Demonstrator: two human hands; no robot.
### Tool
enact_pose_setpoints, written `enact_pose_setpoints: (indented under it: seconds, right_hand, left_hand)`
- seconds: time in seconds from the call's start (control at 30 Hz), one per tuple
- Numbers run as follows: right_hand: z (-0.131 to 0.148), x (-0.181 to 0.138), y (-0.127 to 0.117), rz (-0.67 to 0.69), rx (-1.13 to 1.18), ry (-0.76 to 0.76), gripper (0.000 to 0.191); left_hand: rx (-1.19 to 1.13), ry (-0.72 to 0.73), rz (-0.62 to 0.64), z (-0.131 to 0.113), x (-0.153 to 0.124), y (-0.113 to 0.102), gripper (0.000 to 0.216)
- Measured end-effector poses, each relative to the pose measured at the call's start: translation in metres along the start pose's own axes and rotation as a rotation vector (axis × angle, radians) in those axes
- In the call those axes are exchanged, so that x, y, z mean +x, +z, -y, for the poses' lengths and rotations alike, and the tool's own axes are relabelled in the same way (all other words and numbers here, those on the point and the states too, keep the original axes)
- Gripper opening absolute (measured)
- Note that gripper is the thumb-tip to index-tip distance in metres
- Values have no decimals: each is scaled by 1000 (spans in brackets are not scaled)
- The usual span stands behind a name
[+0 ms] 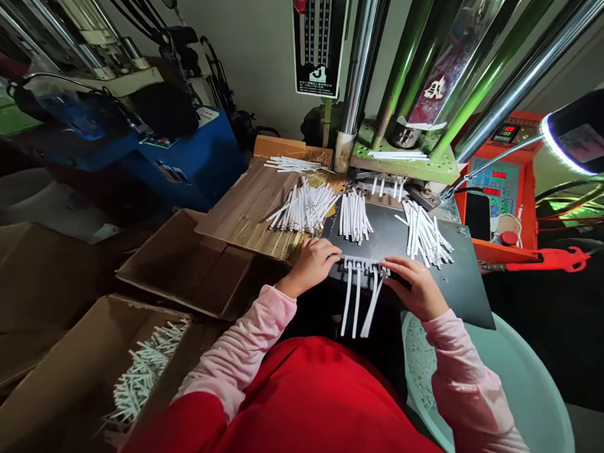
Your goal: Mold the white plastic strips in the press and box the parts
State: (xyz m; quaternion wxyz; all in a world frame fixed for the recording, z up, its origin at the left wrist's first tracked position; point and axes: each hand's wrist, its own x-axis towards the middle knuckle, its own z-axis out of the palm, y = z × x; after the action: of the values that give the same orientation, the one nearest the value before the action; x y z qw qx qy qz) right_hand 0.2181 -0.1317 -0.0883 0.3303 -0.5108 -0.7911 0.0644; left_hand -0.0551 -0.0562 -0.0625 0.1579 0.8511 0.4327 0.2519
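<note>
A narrow grey metal bar [362, 260] lies along the front edge of the dark work plate, and several white flat strips [356, 301] hang down from it. My left hand [311, 263] pinches the bar's left end between thumb and fingers. At its right end my right hand [417, 285] has its fingers closed around the bar, close to the rightmost strips. Whether those fingertips also grip a strip is hard to see. Behind the bar lies a small bundle of white strips [354, 216], with a looser pile [427, 234] to its right and a bigger pile [304, 206] to its left.
Behind the plate stands a green-framed press [404, 158] with more strips in its lower opening. An orange control box [500, 178], a phone [478, 213] and a ring lamp [573, 134] are right. A pale green tub [529, 377] sits below; cardboard boxes [178, 258] stand left.
</note>
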Motion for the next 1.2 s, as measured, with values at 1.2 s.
enact_pose_setpoints:
  seconds: [1.2]
  right_hand:
    - [8,-7,9,-2,174,-60,41]
  left_hand:
    - [-270,298,489,-90,52,-19,29]
